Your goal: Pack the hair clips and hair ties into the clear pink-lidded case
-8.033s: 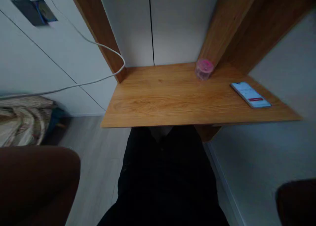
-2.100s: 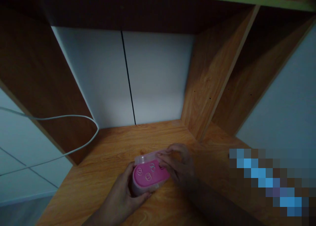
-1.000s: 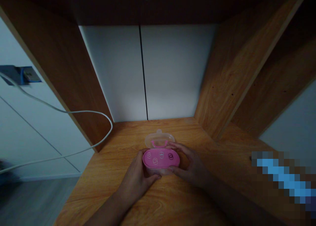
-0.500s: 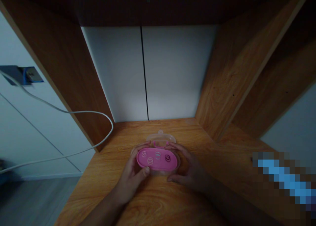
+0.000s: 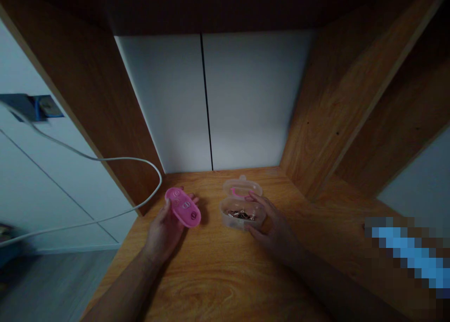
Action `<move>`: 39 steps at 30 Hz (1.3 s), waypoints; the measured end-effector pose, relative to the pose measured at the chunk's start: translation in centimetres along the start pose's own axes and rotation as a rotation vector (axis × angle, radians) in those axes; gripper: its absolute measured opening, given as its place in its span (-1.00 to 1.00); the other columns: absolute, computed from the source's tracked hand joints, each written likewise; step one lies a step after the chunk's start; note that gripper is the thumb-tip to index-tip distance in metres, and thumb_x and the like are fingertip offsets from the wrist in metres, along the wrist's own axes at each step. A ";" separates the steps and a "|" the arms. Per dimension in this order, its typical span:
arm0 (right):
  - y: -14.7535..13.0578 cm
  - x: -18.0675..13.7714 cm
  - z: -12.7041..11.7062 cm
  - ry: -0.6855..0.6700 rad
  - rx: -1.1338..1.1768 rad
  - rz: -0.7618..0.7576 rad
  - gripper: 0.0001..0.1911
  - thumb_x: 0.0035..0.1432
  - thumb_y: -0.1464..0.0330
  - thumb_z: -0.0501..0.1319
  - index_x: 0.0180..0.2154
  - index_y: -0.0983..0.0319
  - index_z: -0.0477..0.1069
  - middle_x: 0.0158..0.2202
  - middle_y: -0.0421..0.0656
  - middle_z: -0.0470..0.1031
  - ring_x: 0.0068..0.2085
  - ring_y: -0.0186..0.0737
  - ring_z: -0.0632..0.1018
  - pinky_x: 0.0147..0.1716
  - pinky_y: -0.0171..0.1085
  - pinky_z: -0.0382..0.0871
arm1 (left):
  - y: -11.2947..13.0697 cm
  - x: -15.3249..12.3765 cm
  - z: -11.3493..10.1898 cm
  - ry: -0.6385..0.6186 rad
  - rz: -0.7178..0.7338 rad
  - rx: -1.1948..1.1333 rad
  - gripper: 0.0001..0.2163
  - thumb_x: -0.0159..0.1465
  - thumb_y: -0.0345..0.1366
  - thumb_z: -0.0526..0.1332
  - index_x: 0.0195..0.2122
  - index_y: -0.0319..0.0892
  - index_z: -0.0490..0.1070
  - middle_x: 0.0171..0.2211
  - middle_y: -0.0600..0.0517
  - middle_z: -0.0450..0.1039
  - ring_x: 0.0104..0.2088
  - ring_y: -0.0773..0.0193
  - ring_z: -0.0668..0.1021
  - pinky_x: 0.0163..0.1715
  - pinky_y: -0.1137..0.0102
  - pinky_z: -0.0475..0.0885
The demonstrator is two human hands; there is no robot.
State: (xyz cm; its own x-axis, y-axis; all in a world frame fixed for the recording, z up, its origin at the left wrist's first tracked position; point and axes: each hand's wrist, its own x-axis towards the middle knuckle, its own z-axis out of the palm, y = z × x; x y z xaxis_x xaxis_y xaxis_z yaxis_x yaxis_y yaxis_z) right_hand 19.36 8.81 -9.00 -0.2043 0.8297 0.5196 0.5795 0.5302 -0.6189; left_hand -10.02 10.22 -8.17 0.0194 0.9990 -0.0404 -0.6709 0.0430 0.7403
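Clear plastic box (image 5: 242,215), pink lid (image 5: 183,207) now off and cupped in left fingers (image 5: 191,200), right fingers (image 5: 257,199) spread alongside

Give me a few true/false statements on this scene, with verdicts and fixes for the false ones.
1. The left hand holds the pink plastic lid. True.
2. The right hand holds that lid too. False: it is against the clear plastic box.
3. The box is empty. False: it holds small metal items.
4. A white cable runs left of both hands. True.
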 end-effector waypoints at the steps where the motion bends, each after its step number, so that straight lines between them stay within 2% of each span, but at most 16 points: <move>1: 0.1 0.1 -0.1 0.017 -0.002 0.014 -0.25 0.08 0.38 0.32 0.27 0.12 0.12 0.21 0.00 0.36 0.23 0.04 0.39 0.23 0.12 0.26 | -0.2 0.2 -0.1 0.034 -0.014 -0.018 -0.60 0.36 -0.05 0.13 0.12 -0.15 0.39 0.01 -0.13 0.55 0.10 -0.03 0.53 0.16 0.05 0.39; 5: 0.4 0.2 -0.2 0.041 -0.006 0.004 -0.26 0.07 0.39 0.32 0.26 0.11 0.13 0.17 -0.03 0.40 0.20 0.03 0.41 0.23 0.11 0.26 | -1.0 0.3 0.1 0.099 -0.002 -0.064 -0.59 0.36 -0.07 0.14 0.07 -0.26 0.41 0.03 -0.21 0.51 0.02 0.00 0.58 0.08 0.14 0.46; 13: 0.6 0.3 -0.1 0.033 -0.028 -0.032 -0.31 0.10 0.40 0.31 0.24 0.09 0.19 0.17 -0.05 0.41 0.22 0.05 0.40 0.23 0.11 0.26 | -1.0 -0.1 1.4 0.234 0.120 -0.006 -0.54 0.38 0.01 0.08 0.25 0.01 0.20 -0.05 -0.11 0.53 -0.09 0.07 0.63 0.01 0.13 0.48; 19: 0.6 0.4 -0.2 0.030 -0.039 -0.031 -0.32 0.10 0.39 0.31 0.23 0.06 0.19 0.17 -0.07 0.41 0.21 0.03 0.41 0.21 0.10 0.30 | -1.0 0.2 0.9 0.343 0.293 0.022 -0.59 0.39 -0.06 0.08 0.24 0.04 0.21 -0.17 -0.04 0.54 -0.20 0.16 0.63 -0.02 0.12 0.49; 26: 0.5 0.4 -0.2 0.026 -0.068 -0.036 -0.38 0.10 0.39 0.31 0.19 0.09 0.22 0.17 -0.05 0.40 0.20 0.02 0.41 0.21 0.11 0.29 | -1.0 0.5 0.1 0.334 0.365 0.027 -0.61 0.31 -0.06 0.21 0.14 0.06 0.32 -0.15 0.02 0.53 -0.15 0.20 0.61 0.03 0.18 0.44; 34: 0.7 0.4 -0.2 0.016 -0.076 -0.069 -0.36 0.13 0.39 0.29 0.22 0.07 0.19 0.18 -0.07 0.40 0.23 0.01 0.38 0.23 0.11 0.27 | -0.8 0.4 0.2 0.326 0.406 0.093 -0.53 0.24 -0.06 0.30 0.16 0.02 0.35 -0.14 0.01 0.53 -0.18 0.25 0.60 -0.12 0.34 0.46; 39: 0.6 0.4 -0.2 0.006 -0.071 -0.055 -0.35 0.11 0.41 0.29 0.22 0.06 0.20 0.19 -0.08 0.39 0.23 0.00 0.38 0.23 0.09 0.27 | -0.7 0.2 0.5 0.358 0.397 0.182 -0.49 0.24 -0.04 0.30 0.20 0.03 0.34 -0.08 -0.01 0.54 -0.16 0.24 0.60 -0.13 0.35 0.46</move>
State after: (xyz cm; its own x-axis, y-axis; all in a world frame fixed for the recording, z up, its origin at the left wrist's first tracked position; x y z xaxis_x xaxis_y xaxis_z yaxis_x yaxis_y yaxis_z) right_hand 19.80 9.41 -8.99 -0.2328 0.7986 0.5550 0.6223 0.5609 -0.5460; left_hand -9.16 10.35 -8.38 -0.4823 0.8738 0.0631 -0.4365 -0.3021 0.8474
